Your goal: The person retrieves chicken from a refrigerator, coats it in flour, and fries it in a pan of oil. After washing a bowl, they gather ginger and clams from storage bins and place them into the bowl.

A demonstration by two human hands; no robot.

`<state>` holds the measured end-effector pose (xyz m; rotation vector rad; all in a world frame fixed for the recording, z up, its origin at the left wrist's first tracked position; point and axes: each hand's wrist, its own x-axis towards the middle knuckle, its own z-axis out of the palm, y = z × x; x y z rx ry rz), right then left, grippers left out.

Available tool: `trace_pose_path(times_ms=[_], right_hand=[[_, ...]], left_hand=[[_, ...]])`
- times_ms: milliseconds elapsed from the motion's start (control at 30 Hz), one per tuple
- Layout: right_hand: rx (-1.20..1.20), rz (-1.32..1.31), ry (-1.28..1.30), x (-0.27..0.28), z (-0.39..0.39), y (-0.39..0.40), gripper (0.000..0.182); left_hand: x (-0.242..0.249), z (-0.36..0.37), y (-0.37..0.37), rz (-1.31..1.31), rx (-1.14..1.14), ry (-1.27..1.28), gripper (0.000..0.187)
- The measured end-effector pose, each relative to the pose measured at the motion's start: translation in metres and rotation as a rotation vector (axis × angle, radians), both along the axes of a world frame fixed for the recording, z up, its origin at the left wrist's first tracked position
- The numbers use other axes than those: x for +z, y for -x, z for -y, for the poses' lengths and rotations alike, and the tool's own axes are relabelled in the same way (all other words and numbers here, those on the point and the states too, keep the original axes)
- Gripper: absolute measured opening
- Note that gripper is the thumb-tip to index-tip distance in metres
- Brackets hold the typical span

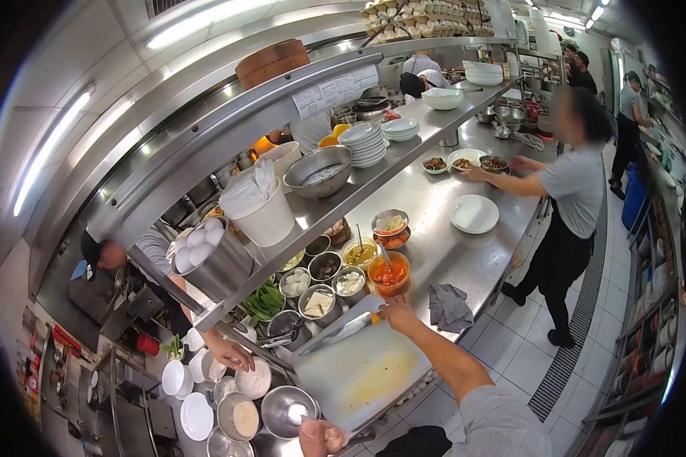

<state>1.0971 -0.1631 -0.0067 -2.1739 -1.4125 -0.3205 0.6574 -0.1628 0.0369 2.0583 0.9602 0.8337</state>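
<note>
The left hand [311,439] grasps a pale pink piece [336,438], possibly raw meat, beside the steel bowl [279,419]; ensure a firm grip. The right hand [398,314] is between the orange tub [389,285] and the knife [344,333], its hold indiscernible; avoid the cutting edge.

My feed puts the knife [352,327] at the far edge of the cutting board [373,381], bowls [288,411] left, tubs [318,303] behind; a cloth [450,307] lies right of the tubs, plates [475,214] farther back on the surface [434,263], eggs [199,254] in a pot [225,273] on the shelf [320,217].
</note>
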Motion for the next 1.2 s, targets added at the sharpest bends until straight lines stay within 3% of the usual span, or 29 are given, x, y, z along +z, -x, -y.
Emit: trace_pose_path(times_ms=[67,100,133,167,200,233,300,333,400,433,567,667,800,867,900,933,1000,1033,1133,1200], right_hand=[[-0.008,-0.048,0.098,0.055,0.011,0.046,0.031],[0.159,-0.288,0.097,0.052,0.015,0.072,0.035],[0.444,-0.428,0.024,0.053,0.026,0.104,0.044],[0.649,-0.991,0.062,0.068,0.042,0.15,0.053],[0.711,-1.143,0.221,0.088,0.057,0.191,0.062],[0.758,-1.205,0.218,0.086,0.068,0.229,0.062],[0.732,-0.987,0.003,0.062,0.07,0.287,0.059],[0.73,-0.987,0.009,0.06,0.07,0.302,0.059],[0.591,-1.128,-0.095,0.061,0.069,0.323,0.053],[0.541,-1.061,-0.048,0.061,0.067,0.328,0.046],[0.421,-1.095,0.094,0.056,0.065,0.343,0.039],[0.397,-1.148,-0.009,0.047,0.065,0.353,0.034],[0.387,-1.069,0.137,0.048,0.057,0.354,0.033],[0.373,-1.064,0.153,0.047,0.058,0.355,0.034],[0.36,-1.059,0.147,0.047,0.058,0.356,0.035],[0.348,-1.055,0.143,0.049,0.058,0.356,0.036],[0.324,-1.087,0.117,0.055,0.059,0.362,0.036],[0.304,-1.115,0.09,0.059,0.059,0.366,0.037],[0.317,-0.958,0.125,0.068,0.059,0.367,0.039],[0.342,-0.939,0.118,0.075,0.062,0.366,0.036]], left_hand=[[0.087,0.024,-0.025,0.204,0.107,0.702,0.032],[0.099,0.029,-0.023,0.186,0.12,0.765,0.037],[0.069,0.016,-0.016,0.187,0.115,0.768,0.037],[0.016,-0.003,-0.004,0.22,0.073,0.5,0.036],[-0.015,-0.01,0.005,0.25,0.033,0.236,0.036],[-0.002,-0.004,-0.001,0.251,0.034,0.246,0.036],[0.045,0.011,-0.022,0.513,0.186,0.657,0.03],[0.042,0.011,-0.016,0.515,0.188,0.662,0.03],[0.032,0.005,-0.007,0.352,0.118,0.374,0.03],[0.028,0.004,-0.004,0.393,0.113,0.282,0.027],[0.03,0.013,0.017,0.167,0.14,0.179,0.026],[0.034,0.017,0.024,0.175,0.108,0.228,0.025],[-0.001,-0.005,0.043,0.229,0.044,0.254,0.032],[-0.002,-0.015,0.045,0.311,-0.055,0.563,0.041],[-0.002,-0.017,0.05,0.314,-0.124,0.622,0.055],[-0.002,-0.022,0.053,0.311,-0.127,0.624,0.055],[0.007,-0.027,0.058,0.03,-0.183,0.415,0.055],[0.018,-0.023,0.056,-0.114,-0.122,0.184,0.077],[0.064,0.004,0.038,-0.183,-0.105,0.116,0.083],[0.018,-0.009,0.043,-0.083,-0.157,0.068,0.083]])
